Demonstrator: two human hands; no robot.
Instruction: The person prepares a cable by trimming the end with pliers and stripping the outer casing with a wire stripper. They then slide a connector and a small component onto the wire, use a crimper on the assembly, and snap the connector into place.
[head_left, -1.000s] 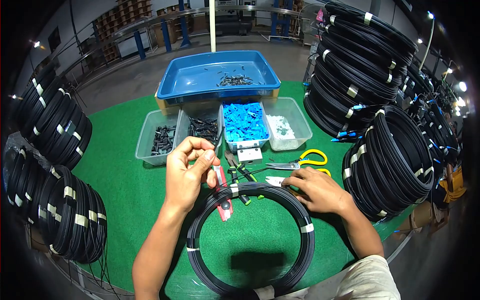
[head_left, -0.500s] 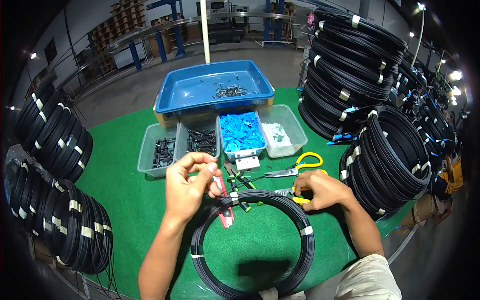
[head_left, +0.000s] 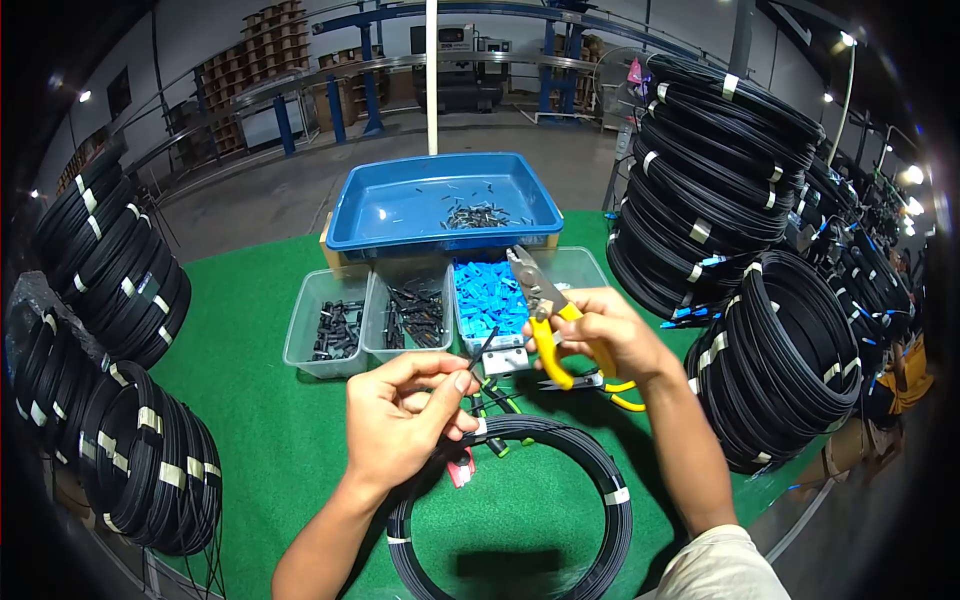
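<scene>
Between its thumb and fingers, my left hand (head_left: 415, 410) pinches the end of a black cable (head_left: 484, 350), whose tip points up and to the right. My right hand (head_left: 610, 338) grips a yellow-handled stripping tool (head_left: 540, 290), its metal jaws raised over the bin of blue parts (head_left: 487, 300). The tool is a little to the right of the cable tip, not touching it. Below both hands a coil of black cable (head_left: 618, 520) with white tape bands lies on the green mat (head_left: 250, 420). Green-and-black pliers (head_left: 497, 400) and yellow-handled scissors (head_left: 625, 398) lie behind the coil.
Clear bins hold black parts (head_left: 340, 328) and more black pieces (head_left: 415, 318). Behind them sits a blue tray (head_left: 445, 200) with small black bits. Tall cable coils stand at the right (head_left: 710, 190) and left (head_left: 110, 270). A red tool (head_left: 461, 468) lies beside the coil.
My right hand has lifted the yellow-handled tool off the mat, up and toward the cable end. My left hand has moved right and down, still pinching the cable. The view has shifted slightly.
</scene>
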